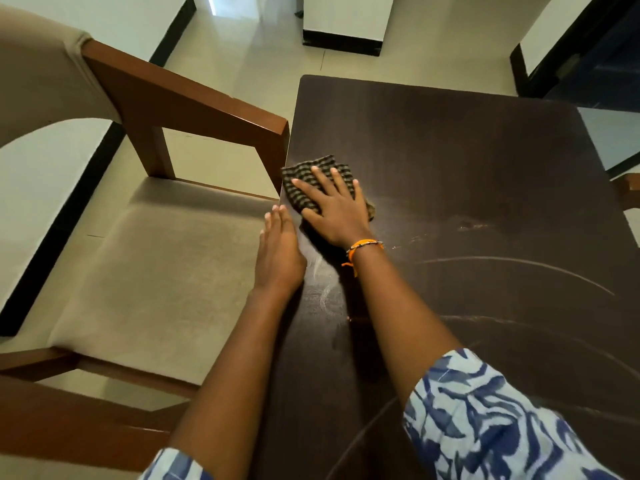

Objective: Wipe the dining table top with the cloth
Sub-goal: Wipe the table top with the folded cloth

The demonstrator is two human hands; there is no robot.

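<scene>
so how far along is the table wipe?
Mid-job. Done: curved wipe streaks cover the near right of the dining table. In hand: the right hand presses the checked cloth flat at the left edge, the left hand beside it. Left: smudges mid-table, the far end unstreaked.

The right hand point(334, 207) lies flat over the checked cloth point(313, 181) at the dining table's point(467, 161) left edge, so the cloth's near part is covered and only a scrap peeps out past the little finger. The table's near edge and near right corner run out of the frame, as do both patterned sleeves point(485, 417). The armchair point(166, 258) beside that left edge loses its back and near arm to the frame, and its seat is smeared with blur.
</scene>
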